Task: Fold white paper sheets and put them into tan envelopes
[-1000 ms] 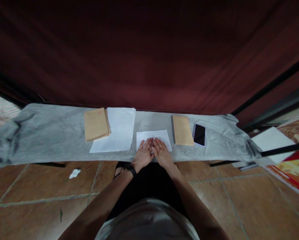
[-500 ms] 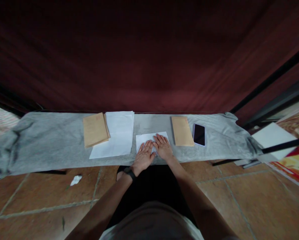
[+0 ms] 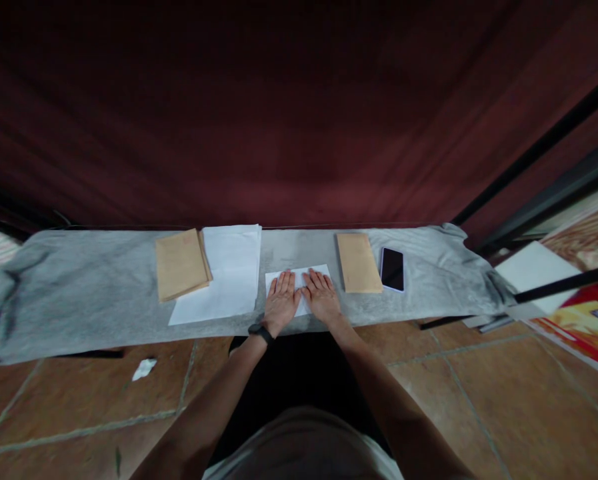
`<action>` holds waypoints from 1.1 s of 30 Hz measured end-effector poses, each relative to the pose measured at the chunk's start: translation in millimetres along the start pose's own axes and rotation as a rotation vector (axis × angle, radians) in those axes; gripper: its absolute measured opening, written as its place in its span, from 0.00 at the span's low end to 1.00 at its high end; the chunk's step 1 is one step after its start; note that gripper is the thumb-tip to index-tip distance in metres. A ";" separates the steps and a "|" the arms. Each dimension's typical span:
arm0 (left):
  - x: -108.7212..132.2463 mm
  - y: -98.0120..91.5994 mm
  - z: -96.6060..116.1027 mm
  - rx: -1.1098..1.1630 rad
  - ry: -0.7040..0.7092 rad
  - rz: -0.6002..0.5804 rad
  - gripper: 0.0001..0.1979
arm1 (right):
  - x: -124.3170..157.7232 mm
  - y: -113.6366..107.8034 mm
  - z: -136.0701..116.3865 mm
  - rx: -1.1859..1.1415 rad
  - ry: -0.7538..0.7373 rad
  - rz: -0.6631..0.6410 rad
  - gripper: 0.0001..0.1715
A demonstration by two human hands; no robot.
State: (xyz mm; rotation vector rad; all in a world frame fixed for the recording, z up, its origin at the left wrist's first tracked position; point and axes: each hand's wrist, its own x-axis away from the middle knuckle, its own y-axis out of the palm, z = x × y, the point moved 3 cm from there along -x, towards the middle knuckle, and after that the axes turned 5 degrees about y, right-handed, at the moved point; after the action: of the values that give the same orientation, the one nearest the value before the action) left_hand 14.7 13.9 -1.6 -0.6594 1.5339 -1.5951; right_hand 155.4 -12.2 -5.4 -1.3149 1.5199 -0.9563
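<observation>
A small white sheet of paper [image 3: 303,305], seemingly folded, lies on the grey cloth in front of me. My left hand [image 3: 281,299] rests flat on its left half, fingers stretched out and pointing away from me. On the right half my right hand [image 3: 321,296] lies palm down, its fingers a little spread. The thumbs are close together, and the hands hide much of the sheet. To the left is a stack of larger white paper [image 3: 233,267], partly covered by several brown envelopes [image 3: 181,265]. Right of my hands lies another brown envelope [image 3: 359,263].
A phone [image 3: 393,269] with a dark screen lies beyond the right envelope. Grey cloth [image 3: 103,287] covers the narrow bench, and a dark red curtain [image 3: 289,133] hangs behind it. A crumpled white scrap [image 3: 144,369] is on the tiled floor. Black metal bars [image 3: 569,290] stand at right.
My left hand has moved left across the sheet, away from the right hand. My right hand stays flat on the paper. The whole view has shifted slightly.
</observation>
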 end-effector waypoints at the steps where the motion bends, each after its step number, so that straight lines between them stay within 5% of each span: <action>1: -0.1 1.2 -2.4 -0.004 -0.009 0.020 0.30 | -0.1 0.2 0.3 -0.007 0.000 0.004 0.29; 13: 33.3 -9.0 -12.2 -0.066 -0.047 0.060 0.34 | 0.6 0.2 0.0 -0.025 -0.005 0.018 0.29; 22: 67.6 -25.2 -2.0 -0.064 0.161 0.034 0.26 | 0.9 0.3 -0.3 -0.026 0.006 0.012 0.29; 33: 64.4 -29.7 -6.3 -0.055 0.181 -0.067 0.24 | 8.2 -6.2 -1.0 -0.031 -0.026 0.053 0.29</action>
State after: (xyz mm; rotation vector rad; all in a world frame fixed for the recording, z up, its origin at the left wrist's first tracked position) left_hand -30.8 -37.9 16.3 -0.6158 1.7082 -1.7074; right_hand 156.0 -21.2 -0.3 -1.2973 1.5473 -0.8821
